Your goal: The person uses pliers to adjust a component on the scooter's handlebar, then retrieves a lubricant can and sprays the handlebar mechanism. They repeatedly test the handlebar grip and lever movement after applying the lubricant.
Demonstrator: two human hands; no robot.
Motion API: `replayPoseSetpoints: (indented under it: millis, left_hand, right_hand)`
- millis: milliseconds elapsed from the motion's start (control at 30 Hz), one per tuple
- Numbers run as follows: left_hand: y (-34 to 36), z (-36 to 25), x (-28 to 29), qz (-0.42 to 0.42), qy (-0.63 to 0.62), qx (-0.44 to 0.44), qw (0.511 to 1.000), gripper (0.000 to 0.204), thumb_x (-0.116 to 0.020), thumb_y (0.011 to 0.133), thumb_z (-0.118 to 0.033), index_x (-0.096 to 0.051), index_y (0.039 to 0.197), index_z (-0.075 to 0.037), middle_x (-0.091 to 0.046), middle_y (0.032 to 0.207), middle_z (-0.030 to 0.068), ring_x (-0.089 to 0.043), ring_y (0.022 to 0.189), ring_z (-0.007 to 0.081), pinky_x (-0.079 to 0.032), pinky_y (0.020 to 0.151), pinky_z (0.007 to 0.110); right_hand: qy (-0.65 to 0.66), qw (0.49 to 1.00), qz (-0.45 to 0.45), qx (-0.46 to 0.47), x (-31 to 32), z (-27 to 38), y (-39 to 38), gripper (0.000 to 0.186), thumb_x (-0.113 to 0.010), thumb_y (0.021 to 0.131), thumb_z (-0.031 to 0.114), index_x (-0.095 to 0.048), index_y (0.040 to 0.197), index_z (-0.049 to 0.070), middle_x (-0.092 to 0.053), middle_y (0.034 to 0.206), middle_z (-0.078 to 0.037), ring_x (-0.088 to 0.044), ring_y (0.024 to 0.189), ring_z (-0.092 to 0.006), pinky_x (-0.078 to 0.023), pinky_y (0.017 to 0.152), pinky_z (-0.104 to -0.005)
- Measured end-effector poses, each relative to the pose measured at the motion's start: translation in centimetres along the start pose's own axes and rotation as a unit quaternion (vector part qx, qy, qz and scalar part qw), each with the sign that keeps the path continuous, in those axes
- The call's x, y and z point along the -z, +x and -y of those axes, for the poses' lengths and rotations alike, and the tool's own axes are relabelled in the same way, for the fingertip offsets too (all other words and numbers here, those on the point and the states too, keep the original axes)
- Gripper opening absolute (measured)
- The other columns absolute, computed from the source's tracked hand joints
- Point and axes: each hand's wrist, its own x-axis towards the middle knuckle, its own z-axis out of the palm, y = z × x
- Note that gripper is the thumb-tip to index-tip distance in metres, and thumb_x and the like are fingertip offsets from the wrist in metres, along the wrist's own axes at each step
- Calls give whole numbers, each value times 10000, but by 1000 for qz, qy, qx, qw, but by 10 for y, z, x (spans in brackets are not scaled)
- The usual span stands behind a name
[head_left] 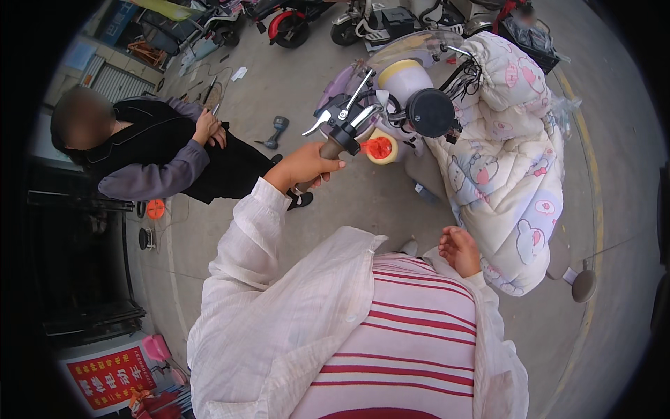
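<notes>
My left hand (301,166) is wrapped around the left handlebar grip (328,149) of a pale purple scooter (391,84), just below its brake lever (317,124). A round black mirror (430,112) stands on the handlebar. A padded white cover (513,160) printed with cartoon animals drapes over the right side of the handlebar. My right hand (460,249) hangs near my chest with fingers curled and nothing in it, close to the cover's lower edge. I wear a white shirt over a red-striped top.
A person in dark clothes (167,153) stands to my left with hands clasped. A power drill (277,130) and small tools lie on the concrete behind. Other scooters (293,21) are parked at the back. A red sign (112,377) stands lower left.
</notes>
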Motion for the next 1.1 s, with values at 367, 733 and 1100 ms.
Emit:
replayPoseSetpoints:
  millis: [367, 733, 1100]
  left_hand:
    - [-2, 1, -9, -76, 34, -10, 996, 259, -731, 787, -225, -567, 816, -26, -522, 568, 11, -482, 413, 100, -380, 390, 268]
    - [-2, 1, -10, -80, 23, -16, 996, 288, -723, 795, -274, -556, 788, -40, -518, 564, 11, -482, 417, 102, -385, 403, 266]
    - [-9, 0, -13, -102, 28, -22, 994, 296, -726, 790, -294, -579, 825, -40, -517, 569, 7, -478, 421, 100, -387, 401, 261]
  right_hand:
    - [-2, 1000, 0, -3, -5, 2, -4, 205, -512, 953, 242, -576, 1005, 54, -594, 800, -40, -569, 681, -125, -463, 619, -242]
    - [7, 1000, -1, 10, -2, -3, -6, 215, -505, 961, 251, -579, 1000, 53, -595, 794, -37, -569, 674, -124, -464, 610, -245]
    - [6, 1000, -4, 10, 2, -5, -13, 217, -503, 962, 256, -575, 1016, 58, -590, 817, -30, -560, 694, -122, -452, 627, -250]
